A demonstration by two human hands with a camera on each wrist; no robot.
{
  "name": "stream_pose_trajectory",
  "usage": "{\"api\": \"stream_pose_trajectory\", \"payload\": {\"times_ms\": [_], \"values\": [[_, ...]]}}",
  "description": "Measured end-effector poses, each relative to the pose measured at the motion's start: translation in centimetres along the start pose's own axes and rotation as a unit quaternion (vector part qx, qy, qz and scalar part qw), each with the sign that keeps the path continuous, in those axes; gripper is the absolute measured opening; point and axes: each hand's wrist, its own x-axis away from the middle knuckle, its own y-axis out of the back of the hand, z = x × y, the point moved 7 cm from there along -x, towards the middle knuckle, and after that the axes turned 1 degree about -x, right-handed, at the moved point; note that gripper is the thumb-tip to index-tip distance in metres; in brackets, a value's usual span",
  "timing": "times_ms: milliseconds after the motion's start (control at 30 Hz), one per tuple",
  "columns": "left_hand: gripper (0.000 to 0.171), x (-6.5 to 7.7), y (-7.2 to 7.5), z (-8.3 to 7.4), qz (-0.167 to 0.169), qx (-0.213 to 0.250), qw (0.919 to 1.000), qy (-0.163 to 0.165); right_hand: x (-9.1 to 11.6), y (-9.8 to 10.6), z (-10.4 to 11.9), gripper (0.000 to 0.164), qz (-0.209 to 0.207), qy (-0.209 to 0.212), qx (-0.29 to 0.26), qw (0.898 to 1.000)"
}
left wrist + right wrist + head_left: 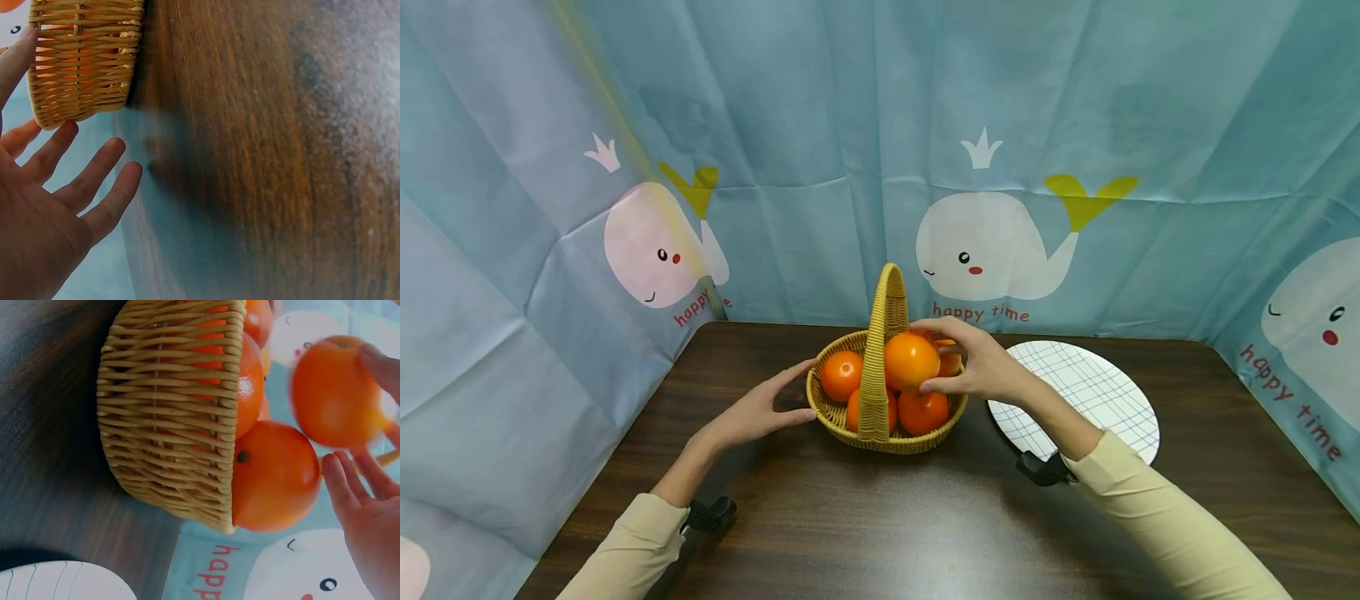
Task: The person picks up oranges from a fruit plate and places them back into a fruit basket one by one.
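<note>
A woven yellow basket (895, 445) with a tall arched handle (874, 392) holds several oranges, one of them the left orange (842, 375). My right hand (988, 367) grips an orange (912, 361) between thumb and fingers, above the other fruit. In the right wrist view this held orange (337, 392) is raised over the basket's rim, with another orange (275, 476) just below the fingers. At the basket's left end, my left hand (752, 414) has its fingertips right at the rim. The left wrist view shows its fingers (100, 165) spread and mostly straight beside the wicker.
Right of the basket lies a round white plate (1075, 387) with a blue line grid, partly behind the right forearm. Everything stands on a dark wooden table (865, 517). A light blue curtain (820, 167) printed with whales hangs around the back and sides.
</note>
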Motion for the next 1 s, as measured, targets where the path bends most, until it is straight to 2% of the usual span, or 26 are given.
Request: {"api": "stream_pose_trajectory", "payload": {"times_ms": [233, 467, 700, 1000], "values": [[0.082, 0.0, -0.1, 0.1, 0.001, 0.0, 1.0, 0.002, 1.3, 2.2, -0.4, 0.061, -0.028, -0.002, -0.019, 0.999], [0.081, 0.0, 0.0, 0.1, 0.0, -0.004, 1.0, 0.004, 3.8, 5.3, -1.7, 0.038, -0.072, -0.029, 0.019, 0.997], [0.082, 0.1, 0.0, 0.2, 0.002, -0.005, 1.0, 0.008, 7.3, 8.0, -3.2, 0.029, -0.099, -0.071, 0.054, 0.991], [0.082, 0.3, 0.3, 0.0, -0.003, -0.01, 0.9999, 0.004, 12.5, 10.3, -5.1, 0.026, -0.112, -0.12, 0.098, 0.982]]}}
